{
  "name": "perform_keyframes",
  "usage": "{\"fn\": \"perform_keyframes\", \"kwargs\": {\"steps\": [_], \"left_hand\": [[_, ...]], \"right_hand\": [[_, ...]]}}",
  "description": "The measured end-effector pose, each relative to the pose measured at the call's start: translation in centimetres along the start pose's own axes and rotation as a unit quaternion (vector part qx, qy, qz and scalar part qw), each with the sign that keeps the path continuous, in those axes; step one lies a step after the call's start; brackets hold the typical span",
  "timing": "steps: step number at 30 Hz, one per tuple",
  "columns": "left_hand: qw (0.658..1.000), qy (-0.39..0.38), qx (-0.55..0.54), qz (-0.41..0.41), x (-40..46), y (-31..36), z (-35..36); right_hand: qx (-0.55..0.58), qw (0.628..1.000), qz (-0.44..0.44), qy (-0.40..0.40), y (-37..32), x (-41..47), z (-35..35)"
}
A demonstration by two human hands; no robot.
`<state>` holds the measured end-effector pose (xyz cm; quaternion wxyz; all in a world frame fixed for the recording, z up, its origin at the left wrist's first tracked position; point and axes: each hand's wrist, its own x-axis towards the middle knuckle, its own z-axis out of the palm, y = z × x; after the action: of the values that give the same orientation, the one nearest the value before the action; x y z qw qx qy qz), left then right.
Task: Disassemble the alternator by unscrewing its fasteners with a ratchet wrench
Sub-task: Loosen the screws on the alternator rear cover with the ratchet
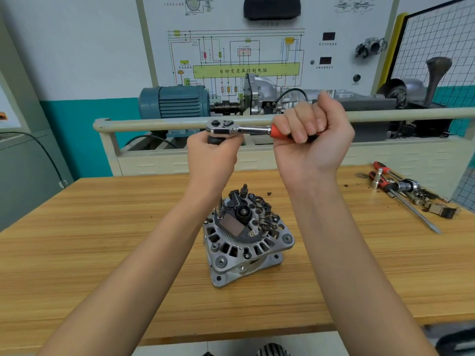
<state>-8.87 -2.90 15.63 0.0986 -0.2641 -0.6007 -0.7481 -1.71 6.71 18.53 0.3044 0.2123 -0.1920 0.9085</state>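
Observation:
The grey alternator [246, 240] stands on the wooden table [102, 253] with its rear side up, its black regulator and rectifier parts exposed. A chrome ratchet wrench [231, 128] with a red and black handle is held level high above it. My right hand [312, 132] grips the handle. My left hand [213, 155] grips the black extension just under the ratchet head. The thin lower end of the extension [220, 208] reaches down onto a fastener on the alternator's upper left.
Loose tools [406, 191] lie at the table's right: red-handled screwdrivers, sockets and a long bar. A small screw [269, 193] lies behind the alternator. Behind the table stands a training rig with a beige rail [154, 123], a blue motor [177, 101] and a gearbox.

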Motion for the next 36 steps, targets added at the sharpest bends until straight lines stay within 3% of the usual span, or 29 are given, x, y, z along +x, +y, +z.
{"fn": "perform_keyframes", "kwargs": {"steps": [8, 12, 14, 15, 16, 18, 20, 22, 24, 29, 36], "left_hand": [[0.999, -0.007, -0.051, 0.007, 1.0, 2.9, -1.3], [0.998, 0.037, -0.045, -0.007, 1.7, 3.3, -2.8], [0.997, 0.058, -0.042, -0.031, 2.0, 2.8, -4.0], [0.996, 0.067, -0.039, -0.048, 2.1, 2.3, -4.6], [0.994, 0.076, -0.033, -0.066, 2.1, 1.7, -5.2], [0.991, 0.089, -0.012, -0.102, 1.9, 0.3, -6.3], [0.986, 0.093, -0.009, -0.135, 1.6, -1.2, -7.2], [0.981, 0.094, -0.018, -0.166, 1.3, -2.4, -7.8], [0.978, 0.1, -0.018, -0.183, 1.1, -3.3, -8.1], [0.977, 0.097, -0.015, -0.188, 0.6, -4.1, -8.2], [0.978, 0.089, -0.015, -0.189, 0.5, -4.1, -8.3]], "right_hand": [[-0.048, 0.99, 0.016, -0.135, 0.3, 0.4, 1.5], [-0.059, 0.975, 0.118, -0.178, 1.3, 0.4, -0.6], [-0.173, 0.963, 0.139, -0.152, 2.1, 0.1, -2.6], [-0.295, 0.937, 0.131, -0.135, 2.6, -0.2, -3.9], [-0.441, 0.881, 0.114, -0.127, 3.2, -0.5, -5.1], [-0.663, 0.728, 0.103, -0.138, 4.2, -1.3, -7.2], [-0.771, 0.595, 0.13, -0.187, 4.9, -1.9, -8.7], [-0.825, 0.504, 0.12, -0.225, 5.5, -2.4, -9.1], [-0.849, 0.466, 0.085, -0.232, 5.9, -2.5, -9.0], [-0.869, 0.436, 0.049, -0.227, 6.6, -2.3, -9.0], [-0.873, 0.386, 0.014, -0.299, 6.6, -2.5, -9.4]]}}
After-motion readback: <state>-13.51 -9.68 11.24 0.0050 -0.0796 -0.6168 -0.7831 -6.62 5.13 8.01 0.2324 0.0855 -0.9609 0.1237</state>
